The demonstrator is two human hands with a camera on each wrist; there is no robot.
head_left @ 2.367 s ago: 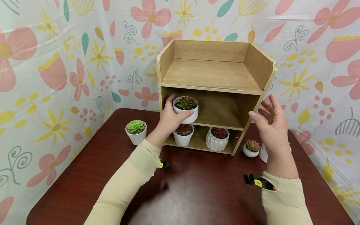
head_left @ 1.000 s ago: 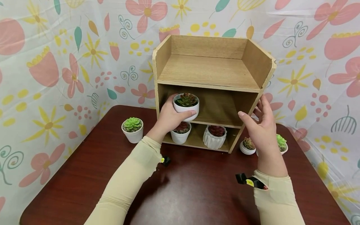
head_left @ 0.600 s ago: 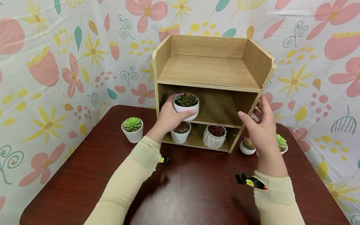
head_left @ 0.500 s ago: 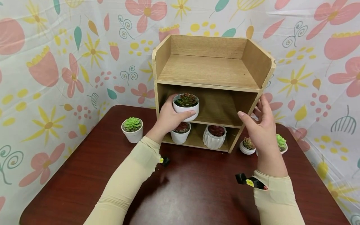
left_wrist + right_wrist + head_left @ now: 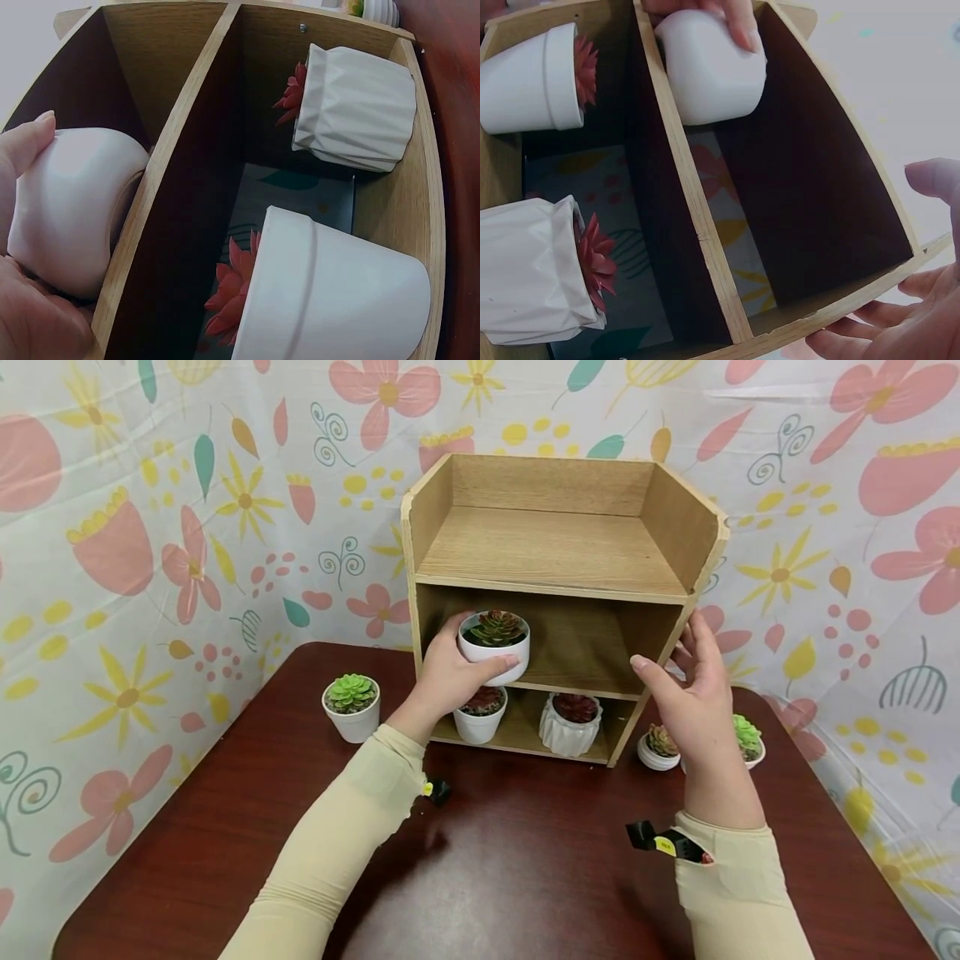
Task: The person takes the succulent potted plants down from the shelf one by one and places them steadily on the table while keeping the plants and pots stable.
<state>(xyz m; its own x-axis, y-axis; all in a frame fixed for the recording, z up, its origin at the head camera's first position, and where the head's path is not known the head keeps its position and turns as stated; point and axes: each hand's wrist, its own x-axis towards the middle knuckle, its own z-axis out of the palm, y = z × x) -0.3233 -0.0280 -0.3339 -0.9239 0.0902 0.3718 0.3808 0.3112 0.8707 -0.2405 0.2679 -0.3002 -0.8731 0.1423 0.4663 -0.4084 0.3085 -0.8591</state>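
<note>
My left hand [image 5: 446,681] grips a white round pot [image 5: 480,652] with a reddish-green succulent, at the left of the middle shelf. In the left wrist view this pot [image 5: 79,199] sits at the front edge of the shelf board; whether its base rests fully on the board I cannot tell. The wooden shelf unit [image 5: 555,552] has a right side panel, where my right hand [image 5: 697,702] stays with fingers extended. In the right wrist view those fingers [image 5: 885,313] lie along the panel's outer side, thumb apart, holding nothing.
On the bottom shelf stand a plain white pot [image 5: 481,725] and a ridged white pot [image 5: 570,733], both with dark red succulents. A green succulent pot [image 5: 354,718] is left of the unit. A small pot [image 5: 660,756] and another green succulent [image 5: 747,735] stand right, partly behind my arm.
My right hand has moved left to the unit's right side panel, uncovering the green succulent there. My left hand keeps its grip on the pot, almost still. Lately only the view shifts slightly.
</note>
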